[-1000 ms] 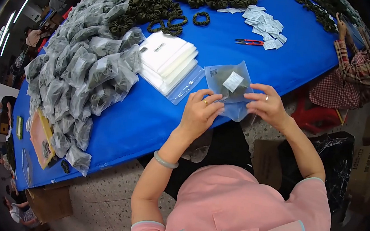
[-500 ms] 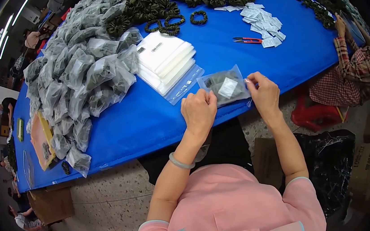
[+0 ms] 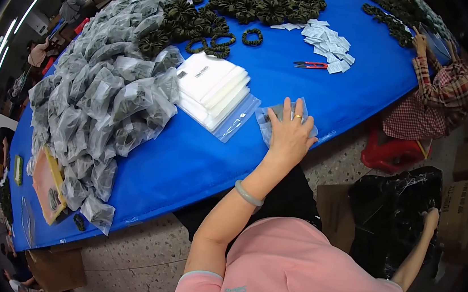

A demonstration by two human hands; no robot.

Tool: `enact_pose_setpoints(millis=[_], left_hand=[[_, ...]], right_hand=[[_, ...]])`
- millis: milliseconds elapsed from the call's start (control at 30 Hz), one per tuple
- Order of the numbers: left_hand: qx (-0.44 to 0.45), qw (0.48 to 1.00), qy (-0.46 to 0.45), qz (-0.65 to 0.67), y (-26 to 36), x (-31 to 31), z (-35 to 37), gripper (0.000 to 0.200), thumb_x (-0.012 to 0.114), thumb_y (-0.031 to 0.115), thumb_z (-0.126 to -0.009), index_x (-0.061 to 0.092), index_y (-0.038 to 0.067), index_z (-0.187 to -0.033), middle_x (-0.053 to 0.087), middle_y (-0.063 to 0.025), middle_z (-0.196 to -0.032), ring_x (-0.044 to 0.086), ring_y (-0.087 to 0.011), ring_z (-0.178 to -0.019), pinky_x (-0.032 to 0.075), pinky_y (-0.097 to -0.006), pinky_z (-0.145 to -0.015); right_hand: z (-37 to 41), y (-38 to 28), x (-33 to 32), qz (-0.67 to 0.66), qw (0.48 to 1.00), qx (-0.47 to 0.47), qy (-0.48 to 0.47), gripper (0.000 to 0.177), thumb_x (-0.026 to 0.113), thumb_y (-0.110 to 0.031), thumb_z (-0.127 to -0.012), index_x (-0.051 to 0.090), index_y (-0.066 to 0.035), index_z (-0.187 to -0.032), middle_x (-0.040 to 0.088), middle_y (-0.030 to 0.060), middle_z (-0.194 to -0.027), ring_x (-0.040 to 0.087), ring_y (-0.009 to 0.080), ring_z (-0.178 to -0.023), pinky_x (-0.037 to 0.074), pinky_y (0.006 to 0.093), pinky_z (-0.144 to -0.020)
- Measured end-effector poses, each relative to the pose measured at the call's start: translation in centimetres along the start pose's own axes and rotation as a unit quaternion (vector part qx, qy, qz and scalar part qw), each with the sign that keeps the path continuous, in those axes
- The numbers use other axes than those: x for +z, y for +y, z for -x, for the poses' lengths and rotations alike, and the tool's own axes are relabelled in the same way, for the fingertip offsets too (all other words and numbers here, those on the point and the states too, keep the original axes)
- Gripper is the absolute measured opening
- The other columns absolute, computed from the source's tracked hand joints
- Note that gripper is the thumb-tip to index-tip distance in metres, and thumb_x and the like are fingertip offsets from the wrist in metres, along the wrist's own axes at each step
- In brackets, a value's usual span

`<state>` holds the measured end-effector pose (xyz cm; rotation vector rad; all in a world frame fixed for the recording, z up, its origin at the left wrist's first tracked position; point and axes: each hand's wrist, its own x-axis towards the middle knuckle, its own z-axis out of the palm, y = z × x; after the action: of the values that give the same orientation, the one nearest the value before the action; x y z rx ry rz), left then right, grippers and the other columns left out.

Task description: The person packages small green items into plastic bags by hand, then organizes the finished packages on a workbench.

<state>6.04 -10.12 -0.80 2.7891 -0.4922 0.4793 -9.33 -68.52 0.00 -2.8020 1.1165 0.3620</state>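
**Your right hand [image 3: 431, 217] is away from the filled bag [image 3: 264, 127]**

You no longer have both hands on it, as you do in the earlier frame. Your left hand [image 3: 292, 130] alone lies over it, fingers spread, at the near edge of the bench [image 3: 187, 158]. Your right hand, well apart, is down at the black plastic sack [image 3: 383, 218] beyond that edge; its grip cannot be made out.

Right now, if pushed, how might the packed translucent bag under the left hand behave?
The packed translucent bag would probably flex, since its film looks thin and see-through. It seems unlikely to roll, lying low beneath the spread left hand. It might slide easily, as the blue tabletop looks smooth.
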Motion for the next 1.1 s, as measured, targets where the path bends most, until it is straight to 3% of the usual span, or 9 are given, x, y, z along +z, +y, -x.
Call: enact_pose_setpoints(millis=[100,200,400,467,533,700,800,1000,1100], left_hand=[[0.003,1.000,-0.012,0.020,0.0,-1.2,0.0,0.061,0.076,0.038,-0.077,0.055,0.011,-0.127,0.039,-0.0256,-0.144,0.035,-0.0494,-0.133,0.033,-0.0678,-0.098],[0.013,0.999,-0.027,0.043,-0.1,-2.0,-0.1,0.064,0.077,0.039,-0.076,0.054,0.014,-0.130,0.040,-0.0232,-0.143,0.039,-0.0469,-0.130,0.037,-0.0616,-0.097],[-0.013,0.998,-0.016,0.061,-1.5,-1.8,0.8,0.075,0.081,0.036,-0.071,0.048,0.016,-0.135,0.046,-0.0213,-0.137,0.045,-0.0406,-0.120,0.038,-0.0589,-0.096],[-0.023,0.993,0.007,0.112,-1.7,-2.2,1.6,0.073,0.081,0.029,-0.069,0.050,0.016,-0.134,0.050,-0.0188,-0.134,0.049,-0.0368,-0.117,0.042,-0.0504,-0.095],[-0.053,0.978,0.056,0.195,-2.2,-3.2,2.2,0.070,0.081,0.023,-0.066,0.055,0.016,-0.131,0.054,-0.0170,-0.130,0.054,-0.0340,-0.113,0.047,-0.0417,-0.091],[-0.053,0.945,0.322,-0.023,-11.5,-18.2,1.8,0.070,0.081,0.015,-0.063,0.059,0.012,-0.128,0.062,-0.0106,-0.120,0.062,-0.0306,-0.102,0.053,-0.0351,-0.086],[-0.288,0.852,0.307,-0.312,-19.6,-28.9,1.1,0.094,0.081,0.043,-0.072,0.037,0.006,-0.146,0.039,-0.0285,-0.144,0.033,-0.0457,-0.134,0.035,-0.0647,-0.101],[-0.217,0.872,0.383,-0.215,-22.2,-24.6,2.9,0.069,0.070,0.032,-0.080,0.045,0.003,-0.138,0.044,-0.0238,-0.140,0.039,-0.0388,-0.132,0.033,-0.0506,-0.108],[-0.172,0.909,0.354,-0.137,-19.5,-16.8,3.4,0.062,0.073,0.026,-0.077,0.053,0.005,-0.132,0.052,-0.0195,-0.134,0.046,-0.0359,-0.126,0.035,-0.0454,-0.107]], right_hand=[[1.1,-7.8,-4.6,-0.141,0.967,-0.212,0.025,0.032,0.062,-0.022,-0.091,0.061,-0.003,-0.116,0.067,0.0148,-0.107,0.064,0.0249,-0.095,0.050,0.0358,-0.082],[2.6,-17.7,-7.0,-0.613,0.610,-0.404,-0.296,0.042,0.068,-0.020,-0.085,0.063,-0.003,-0.122,0.068,0.0176,-0.111,0.064,0.0323,-0.099,0.048,0.0407,-0.089],[4.0,-35.5,-8.3,-0.243,0.851,-0.427,0.184,0.036,0.072,-0.020,-0.081,0.069,-0.002,-0.113,0.069,0.0188,-0.106,0.066,0.0295,-0.092,0.050,0.0316,-0.084],[6.7,-40.3,-7.8,-0.393,0.703,-0.533,-0.258,0.035,0.073,-0.016,-0.079,0.069,-0.001,-0.111,0.070,0.0160,-0.106,0.067,0.0311,-0.091,0.052,0.0342,-0.083],[12.6,-43.3,-8.3,0.055,0.826,-0.560,0.026,0.030,0.071,-0.009,-0.081,0.069,-0.001,-0.110,0.071,0.0126,-0.104,0.067,0.0303,-0.090,0.052,0.0347,-0.083],[14.3,-46.4,-7.6,-0.113,0.775,-0.609,0.124,0.022,0.072,-0.009,-0.080,0.071,-0.003,-0.101,0.070,0.0114,-0.098,0.065,0.0292,-0.087,0.052,0.0328,-0.079],[16.0,-44.9,-7.1,-0.067,0.769,-0.623,0.131,0.015,0.069,-0.003,-0.079,0.071,-0.003,-0.093,0.070,0.0110,-0.097,0.063,0.0244,-0.081,0.050,0.0321,-0.075],[16.0,-39.5,0.6,-0.201,0.536,-0.499,-0.651,0.009,0.063,-0.006,-0.087,0.069,0.001,-0.090,0.071,0.0115,-0.081,0.066,0.0220,-0.068,0.052,0.0269,-0.067],[14.2,-37.4,8.4,0.104,0.743,-0.540,-0.381,0.008,0.066,-0.007,-0.083,0.068,-0.001,-0.088,0.070,0.0107,-0.083,0.065,0.0250,-0.071,0.052,0.0300,-0.069]])
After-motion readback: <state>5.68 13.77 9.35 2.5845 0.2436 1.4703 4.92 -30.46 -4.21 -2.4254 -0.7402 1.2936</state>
